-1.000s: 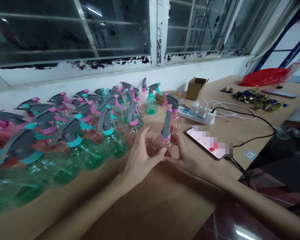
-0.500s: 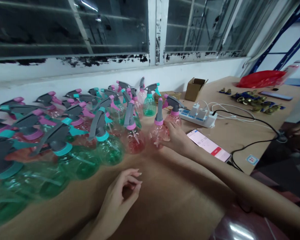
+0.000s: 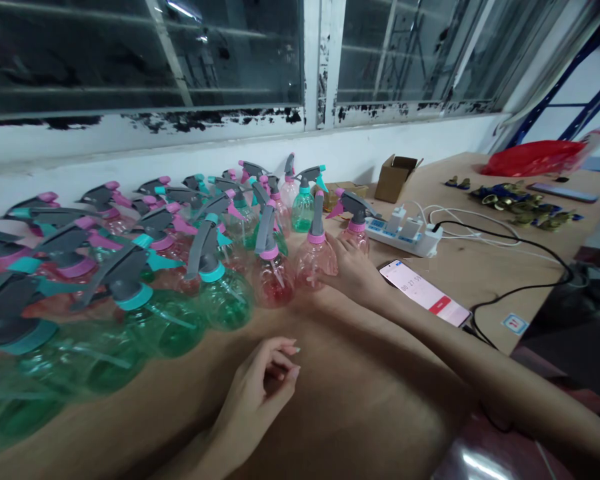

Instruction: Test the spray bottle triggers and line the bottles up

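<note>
My right hand [image 3: 353, 270] reaches across the table and wraps its fingers round the right side of a pink spray bottle [image 3: 310, 263], which stands upright with a grey trigger head and pink collar. Behind that hand is another pink spray bottle [image 3: 356, 230], partly covered by it. A red-pink spray bottle [image 3: 275, 283] stands just left of the held one, with a green spray bottle [image 3: 225, 300] beyond it. My left hand [image 3: 260, 387] hovers low over the near part of the table, fingers loosely curled and apart, holding nothing.
Several more green and pink spray bottles crowd the left side along the wall. On the right are a phone [image 3: 425, 293] showing a timer, a white power strip [image 3: 405, 237] with cables, a small cardboard box [image 3: 393, 181], brass-coloured metal parts [image 3: 510, 199] and a red bag [image 3: 530, 159].
The whole view has shifted slightly, so things appear a little further right. My right hand remains round the pink spray bottle, and my left hand is still empty, a little further right.
</note>
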Available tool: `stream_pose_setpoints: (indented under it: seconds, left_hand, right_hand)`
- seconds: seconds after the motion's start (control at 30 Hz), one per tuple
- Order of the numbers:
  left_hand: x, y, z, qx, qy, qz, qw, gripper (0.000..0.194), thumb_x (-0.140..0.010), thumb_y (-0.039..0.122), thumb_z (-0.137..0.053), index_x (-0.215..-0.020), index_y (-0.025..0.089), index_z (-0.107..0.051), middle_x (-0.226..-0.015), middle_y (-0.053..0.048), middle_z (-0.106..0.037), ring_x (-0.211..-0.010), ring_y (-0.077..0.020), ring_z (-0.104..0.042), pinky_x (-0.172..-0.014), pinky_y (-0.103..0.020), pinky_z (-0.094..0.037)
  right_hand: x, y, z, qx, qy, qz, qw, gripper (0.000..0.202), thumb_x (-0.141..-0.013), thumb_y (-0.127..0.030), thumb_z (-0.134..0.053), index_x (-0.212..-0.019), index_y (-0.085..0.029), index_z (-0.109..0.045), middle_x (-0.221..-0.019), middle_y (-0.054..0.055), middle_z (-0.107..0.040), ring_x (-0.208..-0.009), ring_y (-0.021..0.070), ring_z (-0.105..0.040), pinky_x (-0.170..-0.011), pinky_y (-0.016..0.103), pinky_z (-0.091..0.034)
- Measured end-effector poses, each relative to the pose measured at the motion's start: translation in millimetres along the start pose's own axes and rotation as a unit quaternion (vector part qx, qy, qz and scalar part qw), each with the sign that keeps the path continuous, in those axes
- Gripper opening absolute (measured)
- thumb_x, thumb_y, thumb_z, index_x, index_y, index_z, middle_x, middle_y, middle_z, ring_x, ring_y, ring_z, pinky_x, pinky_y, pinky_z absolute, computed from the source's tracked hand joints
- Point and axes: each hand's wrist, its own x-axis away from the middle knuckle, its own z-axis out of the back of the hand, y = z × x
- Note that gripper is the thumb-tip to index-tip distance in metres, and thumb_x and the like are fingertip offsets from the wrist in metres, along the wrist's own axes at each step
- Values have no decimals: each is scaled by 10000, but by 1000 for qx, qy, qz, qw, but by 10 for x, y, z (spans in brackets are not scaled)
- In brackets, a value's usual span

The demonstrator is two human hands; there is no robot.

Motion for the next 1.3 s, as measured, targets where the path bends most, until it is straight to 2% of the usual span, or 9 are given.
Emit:
stream_pose_setpoints:
  seconds: [0.1, 0.2, 0.33, 0.47, 0.7, 0.9, 1.1, 1.23, 1.3]
  left_hand:
    - [-5, 22, 8, 2, 1, 10, 1000, 170, -876, 247, -490, -1044, 240, -511, -888, -18, -655, -767, -174, -656, -687, -306, -521]
    - [-13, 31, 16, 1, -3, 19, 1000, 175, -872, 255, -494, -1045, 241, -516, -902, -24, -666, -771, -179, -659, -670, -307, -515]
    - [-20, 24, 19, -2, 1, 19, 1000, 167, -868, 255, -496, -1031, 239, -527, -876, -21, -674, -760, -182, -659, -665, -311, -509]
    - [-16, 23, 15, -10, 5, 12, 1000, 151, -867, 247, -501, -1013, 236, -533, -856, -19, -680, -750, -180, -661, -642, -302, -504]
    - [-50, 72, 5, -12, 19, 15, 1000, 131, -877, 252, -505, -1000, 223, -537, -885, -26, -679, -770, -180, -674, -645, -291, -499]
    - [-56, 101, -30, 20, 27, 10, 999, 131, -868, 258, -515, -987, 211, -543, -920, -38, -661, -761, -173, -669, -656, -291, -502]
    - [-83, 251, -37, 24, 38, -18, 999, 207, -860, 291, -542, -1048, 216, -497, -816, -8, -640, -729, -173, -644, -655, -298, -496]
    - [-90, 494, 25, 42, 64, -72, 995, 406, -814, 309, -605, -1169, 225, -428, -1217, -98, -545, -915, -206, -640, -677, -301, -530]
    - [-71, 602, 87, 21, 67, -83, 994, 502, -787, 312, -644, -1218, 221, -404, -1270, -116, -509, -998, -237, -617, -710, -324, -541]
  right_hand:
    - [111, 43, 167, -49, 23, -19, 998, 455, -822, -451, -559, -1188, -180, -563, -1147, 151, -620, -1018, 327, -596, -846, 495, -465]
    - [181, 198, 353, -86, 61, -61, 993, 293, -864, -449, -508, -934, -210, -662, -907, 80, -686, -772, 233, -644, -686, 383, -507]
    - [120, 529, 394, -59, 159, -135, 976, 441, -753, -553, -613, -1004, -190, -606, -1022, 133, -641, -926, 299, -600, -763, 458, -495]
    - [-32, 757, 216, -150, 100, -146, 973, 705, -655, -547, -696, -1203, -159, -480, -1206, 187, -565, -1100, 351, -543, -858, 507, -455]
    - [-108, 756, 142, -168, 50, -101, 979, 462, -718, -441, -642, -1078, -166, -549, -1016, 100, -666, -912, 255, -628, -808, 407, -481]
    - [198, 589, 287, -85, 63, -98, 990, 486, -700, -533, -641, -977, -139, -579, -971, 155, -606, -908, 322, -574, -786, 483, -457]
    - [772, 92, 372, 15, 60, -72, 995, 622, -662, -707, -606, -949, -158, -553, -977, 157, -545, -944, 341, -528, -794, 496, -455]
    - [1038, -308, 343, 6, 18, -26, 999, 532, -768, -636, -550, -1030, -175, -503, -949, 117, -558, -903, 293, -552, -779, 453, -476]
    - [1112, -479, 281, -28, 7, -17, 999, 523, -784, -595, -555, -1077, -169, -477, -954, 116, -561, -902, 287, -556, -767, 451, -487]
